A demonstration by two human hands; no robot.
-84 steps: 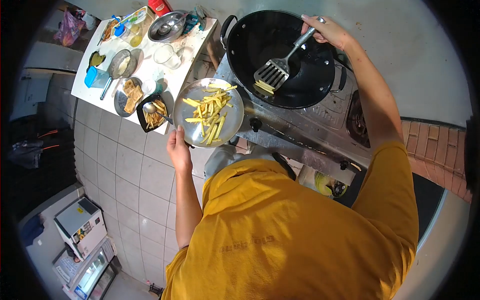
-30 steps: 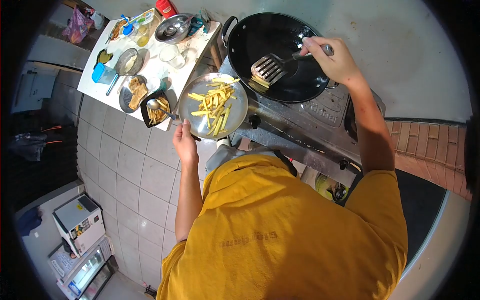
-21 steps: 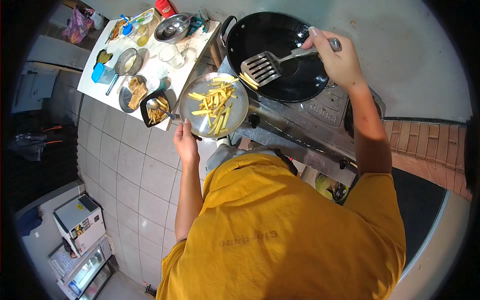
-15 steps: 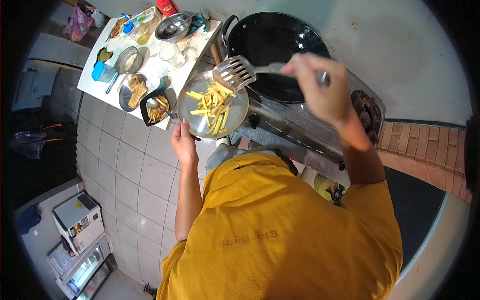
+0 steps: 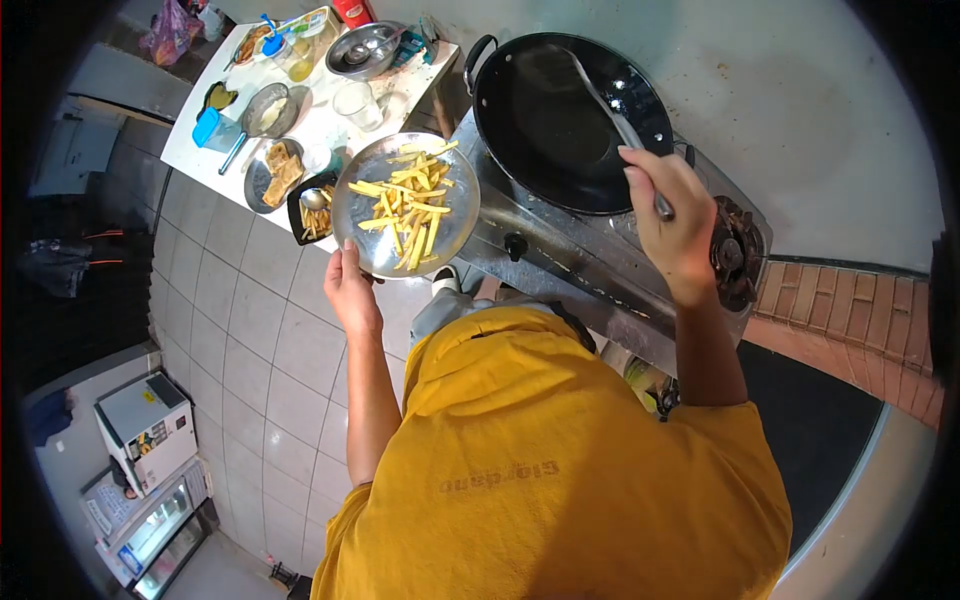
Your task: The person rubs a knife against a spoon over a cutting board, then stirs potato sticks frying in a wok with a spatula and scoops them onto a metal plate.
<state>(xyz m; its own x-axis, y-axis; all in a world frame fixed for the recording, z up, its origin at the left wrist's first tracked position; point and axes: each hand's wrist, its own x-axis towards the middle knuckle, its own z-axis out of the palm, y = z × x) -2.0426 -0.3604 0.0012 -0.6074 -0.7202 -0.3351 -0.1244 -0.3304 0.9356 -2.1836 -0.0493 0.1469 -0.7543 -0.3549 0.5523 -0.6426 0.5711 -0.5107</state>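
My left hand (image 5: 353, 296) is closed on the near rim of a round metal plate (image 5: 461, 214), thumb on top. A loose heap of cut potato fries (image 5: 412, 205) lies on that plate, between the table and the stove. The fingers of my right hand (image 5: 676, 222) are wrapped round the handle of a slotted spatula (image 5: 626, 128). Its head points away from me over the black wok (image 5: 535, 135), seen nearly edge-on. Whether the spatula touches the wok's inside I cannot tell.
The wok sits on a metal gas stove (image 5: 580, 265), with a second burner (image 5: 738, 250) at right. On the white table (image 5: 215, 165) stand a dark bowl of fries (image 5: 316, 222), a glass mug (image 5: 357, 103), a steel bowl (image 5: 362, 52) and a pan (image 5: 266, 112).
My right hand has moved the spatula from over the plate to over the wok. The plate has shifted slightly left, and more fries lie spread on it.
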